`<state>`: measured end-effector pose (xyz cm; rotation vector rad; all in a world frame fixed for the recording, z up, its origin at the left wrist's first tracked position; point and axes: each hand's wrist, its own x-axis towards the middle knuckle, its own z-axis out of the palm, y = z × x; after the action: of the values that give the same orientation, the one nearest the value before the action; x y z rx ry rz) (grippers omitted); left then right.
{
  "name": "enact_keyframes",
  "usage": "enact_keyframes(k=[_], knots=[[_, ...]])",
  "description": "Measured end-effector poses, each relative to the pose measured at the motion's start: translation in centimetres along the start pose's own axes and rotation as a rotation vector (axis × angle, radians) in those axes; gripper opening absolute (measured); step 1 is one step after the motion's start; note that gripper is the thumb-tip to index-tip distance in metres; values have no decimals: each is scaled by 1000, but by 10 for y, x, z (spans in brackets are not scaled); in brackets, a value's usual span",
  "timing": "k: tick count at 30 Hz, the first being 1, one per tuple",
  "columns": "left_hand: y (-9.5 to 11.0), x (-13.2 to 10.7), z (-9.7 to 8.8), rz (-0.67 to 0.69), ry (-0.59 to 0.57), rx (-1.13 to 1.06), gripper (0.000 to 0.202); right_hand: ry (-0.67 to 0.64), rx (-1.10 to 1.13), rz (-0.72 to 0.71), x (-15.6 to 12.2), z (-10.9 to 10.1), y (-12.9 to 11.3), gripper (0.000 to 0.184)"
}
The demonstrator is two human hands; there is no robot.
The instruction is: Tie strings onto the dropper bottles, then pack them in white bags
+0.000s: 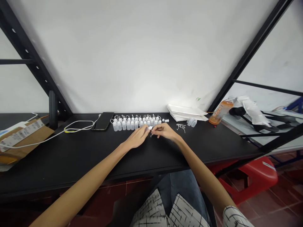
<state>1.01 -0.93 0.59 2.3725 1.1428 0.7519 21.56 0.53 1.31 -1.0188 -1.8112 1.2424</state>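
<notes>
My left hand (138, 136) and my right hand (164, 130) meet over the black table (78, 151), both pinched on one small white plastic bottle (149, 128) held between them. Just behind the hands stand several rows of the same small white bottles (136, 122) with looped caps. A few loose bottles (191, 122) lie to the right, with a small heap of white cap loops (181, 126) beside them.
A black phone (103, 121) on a white cable (78, 125) lies left of the bottles. A cardboard box (20, 138) sits at far left. A stack of white bags (186, 113) and an orange drink bottle (220, 112) are at right. A red stool (258, 175) stands below.
</notes>
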Motion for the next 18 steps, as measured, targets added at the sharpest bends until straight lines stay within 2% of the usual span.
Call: enact_keyframes(k=[4, 7, 12, 18], knots=[[1, 0, 2, -16, -3, 35, 21, 24, 149, 33, -4, -7, -5, 31], [2, 0, 1, -52, -25, 29, 16, 3, 155, 64, -6, -9, -8, 35], [3, 0, -3, -81, -71, -75, 27, 86, 184, 3, -7, -13, -8, 33], [3, -2, -3, -70, -35, -67, 28, 57, 326, -17, -8, -16, -8, 33]])
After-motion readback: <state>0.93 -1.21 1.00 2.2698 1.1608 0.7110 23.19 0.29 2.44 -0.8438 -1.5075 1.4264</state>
